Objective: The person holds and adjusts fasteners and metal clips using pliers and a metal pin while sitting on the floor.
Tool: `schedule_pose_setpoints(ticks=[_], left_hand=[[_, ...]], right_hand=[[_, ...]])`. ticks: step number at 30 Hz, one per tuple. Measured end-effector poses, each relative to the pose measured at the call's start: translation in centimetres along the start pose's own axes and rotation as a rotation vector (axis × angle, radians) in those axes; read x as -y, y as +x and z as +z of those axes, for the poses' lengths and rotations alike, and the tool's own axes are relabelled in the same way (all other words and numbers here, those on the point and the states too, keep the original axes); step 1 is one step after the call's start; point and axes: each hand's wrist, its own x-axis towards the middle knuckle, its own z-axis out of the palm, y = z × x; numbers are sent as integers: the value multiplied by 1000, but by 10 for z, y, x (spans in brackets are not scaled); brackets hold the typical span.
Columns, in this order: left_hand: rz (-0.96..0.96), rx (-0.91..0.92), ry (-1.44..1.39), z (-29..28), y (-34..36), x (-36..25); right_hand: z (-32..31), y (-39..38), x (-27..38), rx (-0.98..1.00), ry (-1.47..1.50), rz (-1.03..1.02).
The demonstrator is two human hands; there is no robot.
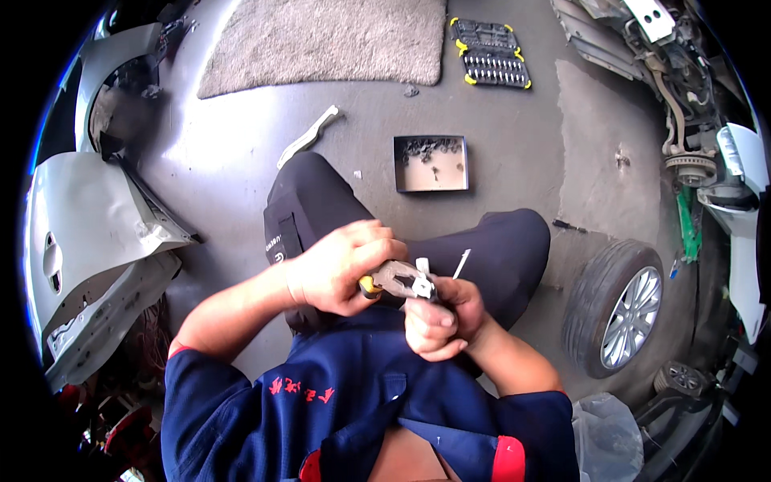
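My left hand (349, 263) is closed around a pair of pliers (395, 277) with a yellow and dark grip. Their metal jaws reach a small whitish part (422, 284) that my closed right hand (440, 325) holds, above my lap. Whether the jaws bite on it I cannot tell. A thin white strip (463, 263) sticks up beside my right fingers; its lower end is hidden. Past my knees stands an open shallow box (431, 189) with several small black pieces (426, 149) in it, most of them along its far side.
A pale curved trim piece (309, 136) lies beyond my left knee. Farther off are a grey carpet (321, 44) and an open bit set (494, 68). A screwdriver (569, 226) and a wheel (614, 309) lie at right, a silver car door (96, 233) at left.
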Motion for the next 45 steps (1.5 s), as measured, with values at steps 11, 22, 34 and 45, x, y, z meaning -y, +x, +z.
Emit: schedule_pose_setpoints(ticks=[11,22,34,45], left_hand=[[-398,-114,-311,9,-13,-8],[-465,-121,-364,16,-9,-20],[-574,-135,-386,19,-13,-31],[-196,-39,-66,6,-18,-1]], right_hand=[[18,4,-5,-878,-1419,-680],[45,24,20,-925,-2795,-751],[63,25,26,-985,-3164,-573],[-5,11,2,-88,-110,-142]])
